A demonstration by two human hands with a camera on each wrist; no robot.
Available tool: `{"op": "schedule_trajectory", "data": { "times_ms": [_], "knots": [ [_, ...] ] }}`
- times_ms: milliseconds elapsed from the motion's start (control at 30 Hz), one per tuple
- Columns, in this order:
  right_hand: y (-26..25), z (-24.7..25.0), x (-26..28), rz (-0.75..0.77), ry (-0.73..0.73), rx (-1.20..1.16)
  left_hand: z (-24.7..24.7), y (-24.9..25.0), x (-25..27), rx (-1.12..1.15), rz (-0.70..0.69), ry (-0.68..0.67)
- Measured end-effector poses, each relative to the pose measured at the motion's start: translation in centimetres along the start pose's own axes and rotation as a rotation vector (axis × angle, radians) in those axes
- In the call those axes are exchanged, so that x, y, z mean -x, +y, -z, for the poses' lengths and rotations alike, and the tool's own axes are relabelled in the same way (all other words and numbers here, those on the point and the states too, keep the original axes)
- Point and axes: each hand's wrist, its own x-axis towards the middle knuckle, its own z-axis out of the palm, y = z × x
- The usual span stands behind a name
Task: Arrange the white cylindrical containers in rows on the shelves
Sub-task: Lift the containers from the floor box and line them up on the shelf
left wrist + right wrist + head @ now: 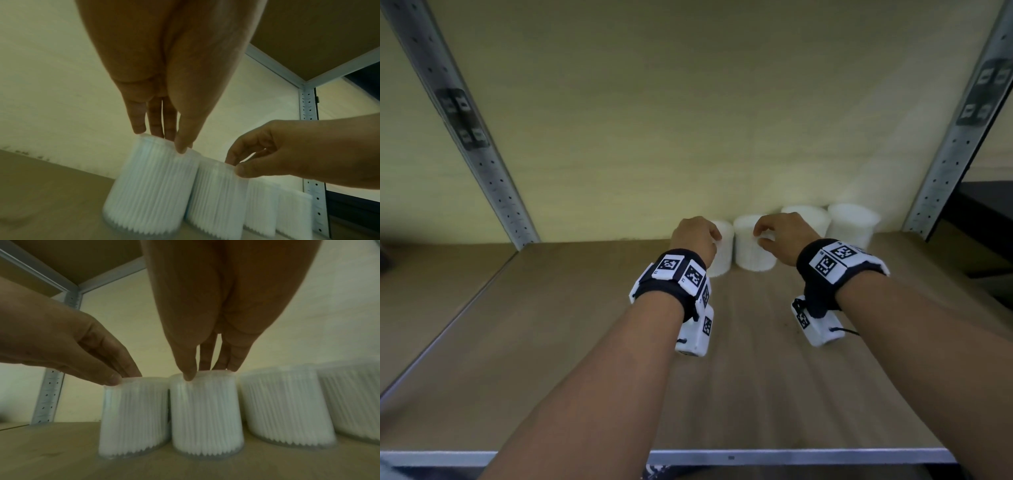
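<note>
Pinching the top rims: left hand [174, 81] thumb and fingertips [182, 149] curl down onto the lid edge of the leftmost container [150, 186]; right hand [222, 313] does the same on the second container [205, 415]. Both grips are light, fingertip-only, with the fingers close together rather than spread.

Both containers stand upright on the shelf board [551, 342], long axis vertical, directly under the fingers at 6 o'clock from each palm. They're just beside each other; from the right wrist view the walls look near-touching, but I can't tell whether they actually meet.

From the head view, the row sits at 12 o'clock against the back wall [688, 120]. Two more containers, the third container [808, 219] and the fourth container [852, 222], continue toward 3 o'clock, ending near the right upright [945, 171].

Judgement: this looks like final seating of two containers into the back row. Each hand is nearest its own container, so no crossing is needed.

Room: the row can only grow toward 9 o'clock, where bare board runs to the left upright [482, 164]. Plenty of board at 6 o'clock for a second row, up to the front metal edge [791, 457]. The shelf above limits lift height, so letting go and pulling back low toward 6 o'clock seems safest; snagging a rim could tip a container.
</note>
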Motion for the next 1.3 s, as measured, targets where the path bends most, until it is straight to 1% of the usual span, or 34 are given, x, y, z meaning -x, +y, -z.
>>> {"op": "schedule_trajectory", "data": {
  "times_ms": [267,433,533,633,767,900,1067,1300],
  "knots": [
    [0.7,-0.6,-2.0,-0.008,0.060,-0.003,-0.9,-0.2,-3.4,0.003,0.000,0.009],
    [0.7,-0.8,-2.2,-0.015,0.068,0.015,-1.3,-0.2,-4.2,-0.032,-0.031,-0.006],
    [0.9,-0.7,-2.0,-0.022,0.016,0.001,-0.5,0.1,-4.1,-0.103,-0.063,-0.096],
    [0.7,-0.3,-1.2,-0.017,-0.054,0.020,0.6,0.4,-3.4,-0.115,-0.050,-0.198],
    [0.3,0.4,0.8,-0.009,-0.044,0.005,1.4,0.9,-0.8,-0.127,-0.079,-0.210],
    [-0.5,1.9,4.4,-0.021,-0.035,0.006,2.5,2.4,3.5,-0.107,-0.092,-0.208],
    [-1.8,3.4,10.5,-0.031,-0.012,-0.009,4.1,4.4,9.7,-0.035,-0.129,-0.167],
    [-2.3,4.3,20.3,-0.044,-0.022,-0.018,4.6,6.4,18.5,-0.057,-0.177,-0.173]
  ]
}}
